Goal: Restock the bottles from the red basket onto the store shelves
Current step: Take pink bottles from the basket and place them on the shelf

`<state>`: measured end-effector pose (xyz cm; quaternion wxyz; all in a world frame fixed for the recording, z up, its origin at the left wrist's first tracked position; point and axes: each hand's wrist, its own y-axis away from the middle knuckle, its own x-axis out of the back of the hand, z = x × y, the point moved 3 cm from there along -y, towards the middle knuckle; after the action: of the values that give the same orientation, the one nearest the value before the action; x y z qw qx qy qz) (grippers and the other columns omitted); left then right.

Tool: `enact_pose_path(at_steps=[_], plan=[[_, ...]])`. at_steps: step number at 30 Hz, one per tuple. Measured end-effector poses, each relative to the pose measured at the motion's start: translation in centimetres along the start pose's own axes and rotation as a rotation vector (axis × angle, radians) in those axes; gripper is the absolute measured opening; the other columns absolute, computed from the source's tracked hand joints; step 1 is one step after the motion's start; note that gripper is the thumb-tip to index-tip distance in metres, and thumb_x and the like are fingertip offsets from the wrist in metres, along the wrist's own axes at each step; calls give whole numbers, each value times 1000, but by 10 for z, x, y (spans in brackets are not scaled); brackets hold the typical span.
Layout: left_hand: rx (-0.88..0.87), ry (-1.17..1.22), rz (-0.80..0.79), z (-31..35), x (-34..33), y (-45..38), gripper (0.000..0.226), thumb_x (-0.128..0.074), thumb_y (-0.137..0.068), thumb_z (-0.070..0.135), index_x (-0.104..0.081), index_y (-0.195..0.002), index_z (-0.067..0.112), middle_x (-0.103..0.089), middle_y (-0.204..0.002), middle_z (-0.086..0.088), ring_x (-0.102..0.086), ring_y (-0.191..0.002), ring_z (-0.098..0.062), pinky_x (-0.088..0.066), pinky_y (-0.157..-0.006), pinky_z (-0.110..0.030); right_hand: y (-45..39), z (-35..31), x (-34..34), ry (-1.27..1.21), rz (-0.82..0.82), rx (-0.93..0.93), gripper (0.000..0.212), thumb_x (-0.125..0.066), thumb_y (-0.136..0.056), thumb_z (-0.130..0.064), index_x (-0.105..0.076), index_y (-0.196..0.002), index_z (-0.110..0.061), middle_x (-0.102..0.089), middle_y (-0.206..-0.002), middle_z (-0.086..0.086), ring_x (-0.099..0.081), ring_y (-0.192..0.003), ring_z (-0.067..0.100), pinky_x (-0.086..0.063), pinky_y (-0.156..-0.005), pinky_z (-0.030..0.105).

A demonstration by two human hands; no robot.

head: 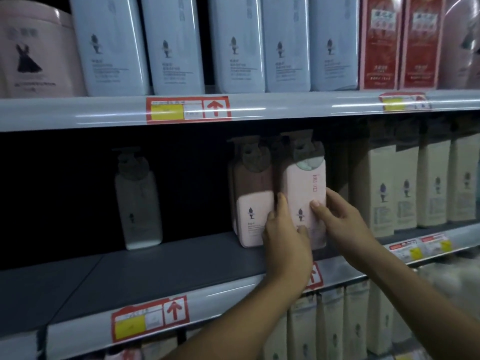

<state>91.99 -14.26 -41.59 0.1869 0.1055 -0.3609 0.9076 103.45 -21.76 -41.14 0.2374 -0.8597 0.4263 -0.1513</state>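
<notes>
a: state of the hands?
b: left hand [287, 240] and right hand [337, 219] both grip one pink pump bottle [305, 193], one on each side, fingers curled round it.
a: bottle position?
b: upright on the middle shelf [161, 271], near its front edge, touching a second pink bottle [253, 201] on its left. a white bottle [137, 201] stands farther back, well apart.

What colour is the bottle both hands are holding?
Pale pink bottle with a dark pump top, held by both hands; head view shows it.
</notes>
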Motion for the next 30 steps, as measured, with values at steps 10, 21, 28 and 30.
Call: enact_pose_path(at_steps=[10,21,28,30], plan=[[5,-188,-129,11,3,1,48,-48,-100,9,-35,-145,22,-52,-131,-6,-55,-118,-27,-46,-92,-34,-5,9,1,442,158,13,51,-82,-86,-24,-64,-133,-15,-73,-116,3,-60,-87,5,-43,-70,16],[91,-223,-223,10,-11,6,63,-35,-100,4,-18,-159,17,-44,-151,-10,-47,-135,-24,-40,-113,-36,-25,22,-10,449,136,-29,46,-80,-88,-29,-67,-130,-15,-76,-119,7,-70,-111,24,-53,-93,33],[48,-141,-176,19,6,15,59,-51,-99,11,-32,-154,23,-48,-148,0,-49,-133,-19,-41,-105,-24,-4,9,-10,296,277,-20,43,-66,-99,-35,-62,-137,-15,-71,-127,4,-65,-117,17,-49,-95,29],[8,-65,-128,25,16,16,54,-53,-99,13,-39,-150,22,-52,-144,3,-52,-128,-12,-39,-95,-15,22,-13,-14,219,411,75,37,-59,-103,-35,-62,-136,-20,-68,-123,-6,-63,-116,10,-49,-94,26]])
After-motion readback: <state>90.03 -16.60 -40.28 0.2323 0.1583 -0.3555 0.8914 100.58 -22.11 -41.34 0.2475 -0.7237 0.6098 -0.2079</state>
